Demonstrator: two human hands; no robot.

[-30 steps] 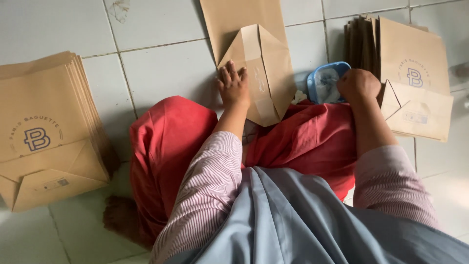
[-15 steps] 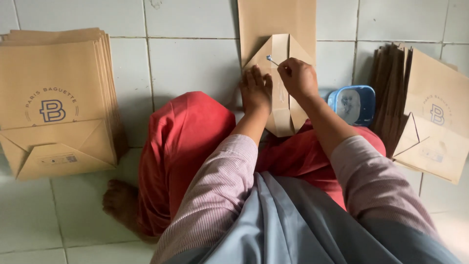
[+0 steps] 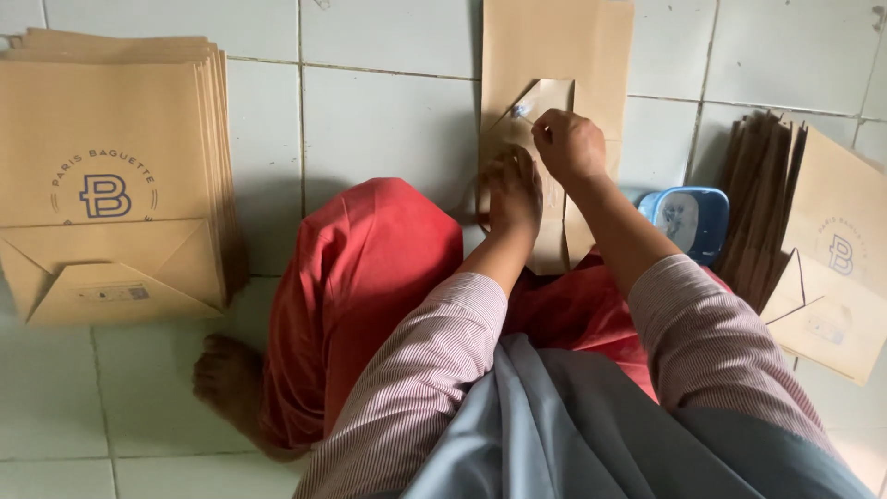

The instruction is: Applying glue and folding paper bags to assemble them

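Lying flat: brown paper bag (image 3: 591, 55), btm unfolded.

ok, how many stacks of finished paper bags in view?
2. One stack of paper bags lies flat at the far left; a second stack leans at the right edge beside the blue tub. More may lie outside the frame.

The paper bag (image 3: 554, 111) at twelve o'clock is plain kraft brown, its folded flaps a paler tan. The stack of bags (image 3: 111, 176) at nine o'clock is the same brown with a dark navy round emblem; the stack (image 3: 813, 249) at three o'clock matches it. The small tub (image 3: 688, 217) at two o'clock is light blue. The floor tiles (image 3: 388, 120) are pale grey-white with darker grout. The trousers (image 3: 370, 277) are red, the sleeves (image 3: 416, 370) finely striped pink and white, the cloth (image 3: 573, 434) at six o'clock grey-blue.
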